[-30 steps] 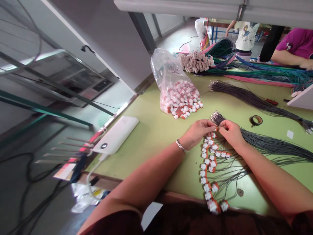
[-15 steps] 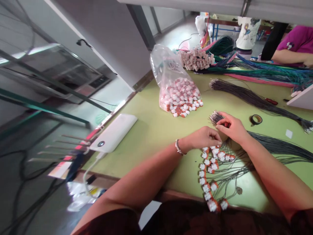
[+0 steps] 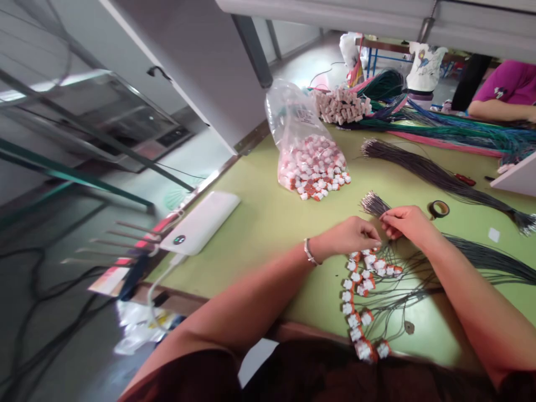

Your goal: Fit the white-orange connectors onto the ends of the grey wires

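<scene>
left hand: I see it curled down, fingertips touching the top connectors
right hand: pinching thin wires at the metal-tipped end of the dark wire bundle
handling: I judge the wires light, limp and prone to tangle; best taken close to the tips
around: bag of connectors, tape roll and power bank lie apart on the green table

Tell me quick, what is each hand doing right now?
Left hand: fingers curled shut over the top of the row of connectors.
Right hand: pinched on thin dark wires.
</scene>
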Demonstrator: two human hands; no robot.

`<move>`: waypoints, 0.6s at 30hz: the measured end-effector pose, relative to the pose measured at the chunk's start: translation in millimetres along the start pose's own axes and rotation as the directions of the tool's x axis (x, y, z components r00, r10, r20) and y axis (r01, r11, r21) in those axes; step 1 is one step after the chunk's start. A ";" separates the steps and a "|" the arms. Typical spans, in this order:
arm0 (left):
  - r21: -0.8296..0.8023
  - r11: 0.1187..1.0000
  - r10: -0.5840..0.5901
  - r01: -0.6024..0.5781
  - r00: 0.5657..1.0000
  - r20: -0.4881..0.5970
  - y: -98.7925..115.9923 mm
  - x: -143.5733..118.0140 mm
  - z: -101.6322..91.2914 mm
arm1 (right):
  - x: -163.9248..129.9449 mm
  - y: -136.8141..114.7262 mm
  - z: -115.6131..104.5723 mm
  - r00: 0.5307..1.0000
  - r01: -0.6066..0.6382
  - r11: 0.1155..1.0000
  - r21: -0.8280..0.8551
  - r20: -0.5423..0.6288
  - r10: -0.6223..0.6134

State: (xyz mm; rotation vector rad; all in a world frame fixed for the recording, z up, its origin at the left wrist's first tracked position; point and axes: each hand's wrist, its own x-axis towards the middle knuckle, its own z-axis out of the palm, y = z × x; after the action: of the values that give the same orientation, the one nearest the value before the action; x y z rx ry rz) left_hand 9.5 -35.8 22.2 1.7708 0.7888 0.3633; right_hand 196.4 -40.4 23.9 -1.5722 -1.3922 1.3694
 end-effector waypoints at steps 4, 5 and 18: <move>0.111 0.983 0.142 -0.149 0.988 0.065 7.4 -3.3 14.2 | 8.1 12.5 21.4 0.990 0.083 0.996 0.024 -0.113 -0.079; 0.126 0.974 0.181 -0.191 0.980 0.084 9.2 -4.1 12.9 | 8.3 13.5 23.7 0.991 0.083 0.996 0.015 -0.110 -0.081; 0.660 0.514 -0.074 0.548 0.795 -0.602 -32.6 -5.1 -80.5 | 4.1 12.0 21.2 0.993 0.086 0.996 0.010 -0.078 -0.085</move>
State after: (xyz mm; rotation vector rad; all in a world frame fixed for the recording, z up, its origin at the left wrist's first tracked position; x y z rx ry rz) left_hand -53.2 24.6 20.3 2.3355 1.9095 0.2026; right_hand 179.6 -43.2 6.0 -1.5223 -1.3851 1.2520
